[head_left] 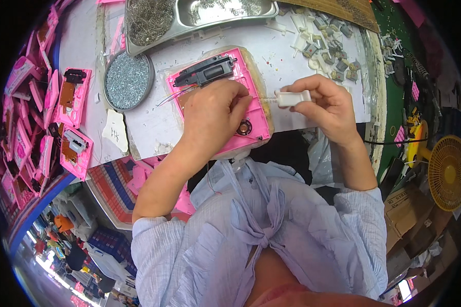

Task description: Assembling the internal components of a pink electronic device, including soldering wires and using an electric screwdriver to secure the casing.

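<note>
A pink plastic casing (260, 120) lies on a padded block on the table in front of me. Along its far side sits a black plastic mechanism (217, 70), with thin wires and a brown circuit board at the left. My left hand (210, 110) is over the casing, thumb and forefinger pinched together; what is between them, if anything, is too small to make out. Just right of the casing, my right hand (333, 105) grips a small white plastic part (294, 99) between thumb and fingers. A thin pale shaft points from this part toward my left fingertips.
A round dish (128, 82) of small screws stands at the left. Beyond the casing is a metal tray (184, 31) with small metal pieces. Small white-and-grey parts (333, 51) are heaped at the far right. Pink casings (23, 123) pile up at far left; a yellow fan (447, 174) stands right.
</note>
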A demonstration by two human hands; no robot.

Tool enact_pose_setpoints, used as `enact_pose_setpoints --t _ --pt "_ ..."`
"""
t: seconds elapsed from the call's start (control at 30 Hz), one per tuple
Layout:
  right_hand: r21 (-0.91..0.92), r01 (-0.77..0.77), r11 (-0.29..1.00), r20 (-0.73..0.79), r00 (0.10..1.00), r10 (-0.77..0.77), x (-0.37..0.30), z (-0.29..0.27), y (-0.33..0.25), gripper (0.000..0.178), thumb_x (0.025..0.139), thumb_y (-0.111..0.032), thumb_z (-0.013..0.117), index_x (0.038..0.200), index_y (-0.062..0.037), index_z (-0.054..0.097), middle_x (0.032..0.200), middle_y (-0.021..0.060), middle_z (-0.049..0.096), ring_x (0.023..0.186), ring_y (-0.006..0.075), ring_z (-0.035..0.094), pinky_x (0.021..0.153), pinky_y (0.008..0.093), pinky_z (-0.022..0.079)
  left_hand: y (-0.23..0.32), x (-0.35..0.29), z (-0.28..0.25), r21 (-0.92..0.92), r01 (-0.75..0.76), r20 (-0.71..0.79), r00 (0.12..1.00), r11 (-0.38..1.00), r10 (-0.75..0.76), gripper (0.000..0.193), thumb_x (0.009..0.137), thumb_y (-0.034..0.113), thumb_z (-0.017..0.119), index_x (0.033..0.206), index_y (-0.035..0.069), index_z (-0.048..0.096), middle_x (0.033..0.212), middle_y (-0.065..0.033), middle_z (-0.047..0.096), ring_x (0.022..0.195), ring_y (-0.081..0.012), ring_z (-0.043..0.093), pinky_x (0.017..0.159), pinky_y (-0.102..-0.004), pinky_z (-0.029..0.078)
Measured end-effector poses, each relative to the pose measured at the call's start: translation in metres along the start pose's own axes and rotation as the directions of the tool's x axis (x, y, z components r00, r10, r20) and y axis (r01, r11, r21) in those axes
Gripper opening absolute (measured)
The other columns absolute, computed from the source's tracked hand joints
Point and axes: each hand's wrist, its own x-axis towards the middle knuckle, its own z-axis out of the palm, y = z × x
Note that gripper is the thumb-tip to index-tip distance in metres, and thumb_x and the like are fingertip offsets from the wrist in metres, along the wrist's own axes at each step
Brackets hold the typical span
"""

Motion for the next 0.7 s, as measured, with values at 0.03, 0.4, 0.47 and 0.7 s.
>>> enact_pose_setpoints --t 0.03,0.4,0.47,0.7 --pt "-0.135 0.052 0.989 0.021 0.999 -0.05 0.005 -0.002 -0.003 0.025 0.09 -0.008 0.075 0.113 0.0007 0.069 0.111 0.0109 0.073 0.087 0.0193 0.07 0.08 0.0302 0.057 0.0 -0.001 0.0 0.007 -0.022 -0.022 1.0 1.0 0.022 0.012 0.086 0.014 0.074 0.09 0.003 0.07 0.078 -0.013 0.067 0.071 -0.0323 0.067 0.064 -0.0425 0.053" --pt "-0.631 0.544 0.553 0.359 0.837 -0.413 0.041 0.019 0.002 0.033 0.072 -0.021 0.085 0.101 -0.0105 0.073 0.092 0.0045 0.061 0.089 0.0268 0.056 0.077 0.0377 0.049 -0.022 -0.041 -0.013 -0.155 -0.035 -0.28 0.96 0.987 -0.01 0.011 0.088 0.0 0.073 0.095 0.0 0.065 0.084 -0.0081 0.064 0.064 -0.0159 0.057 0.059 -0.0283 0.046" --pt "-0.655 0.592 0.469 0.421 0.802 -0.424 0.048 0.023 -0.001 0.025 0.075 -0.022 0.083 0.095 -0.0113 0.071 0.093 0.004 0.061 0.089 0.0275 0.057 0.076 0.0383 0.051 -0.019 -0.04 -0.01 -0.189 -0.028 -0.283 0.959 0.982 -0.027 0.012 0.088 -0.001 0.074 0.095 0.0 0.064 0.086 -0.0082 0.064 0.064 -0.0147 0.058 0.058 -0.0271 0.046" --pt "-0.555 0.665 0.5 0.502 0.747 -0.436 0.06 0.025 0.006 0.034 0.071 -0.018 0.086 0.101 -0.0095 0.07 0.093 0.0058 0.062 0.086 0.0281 0.058 0.072 0.0379 0.051 -0.02 -0.039 -0.006 -0.247 -0.017 -0.281 0.958 0.969 -0.055 0.012 0.088 -0.001 0.074 0.094 0.001 0.065 0.085 -0.0072 0.064 0.063 -0.013 0.058 0.056 -0.0262 0.045"
